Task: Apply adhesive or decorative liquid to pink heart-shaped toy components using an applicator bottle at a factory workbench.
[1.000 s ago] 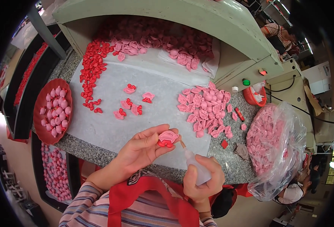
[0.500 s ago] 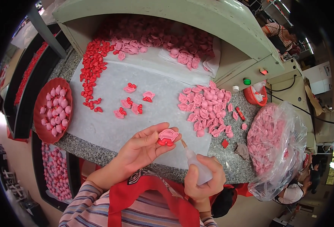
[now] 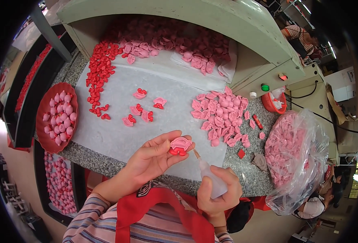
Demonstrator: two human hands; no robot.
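Note:
My left hand (image 3: 154,156) holds a pink shell-shaped piece with a small red part under it (image 3: 180,146), pinched between thumb and fingers above the counter's front edge. My right hand (image 3: 218,192) grips a small translucent squeeze bottle (image 3: 209,176); its brown nozzle tip points up-left and sits just beside the held piece. Several joined pink-and-red pieces (image 3: 142,111) lie on the white sheet (image 3: 118,133) further back.
A heap of pink pieces (image 3: 221,115) lies to the right, a trail of red parts (image 3: 100,73) to the left. A red bowl of pink pieces (image 3: 57,117) stands at left, a clear bag of pink pieces (image 3: 292,154) at right. More pieces fill the machine's opening (image 3: 175,40).
My right hand with the bottle has shifted slightly, keeping the nozzle close to the piece in my left hand. Nothing else has moved.

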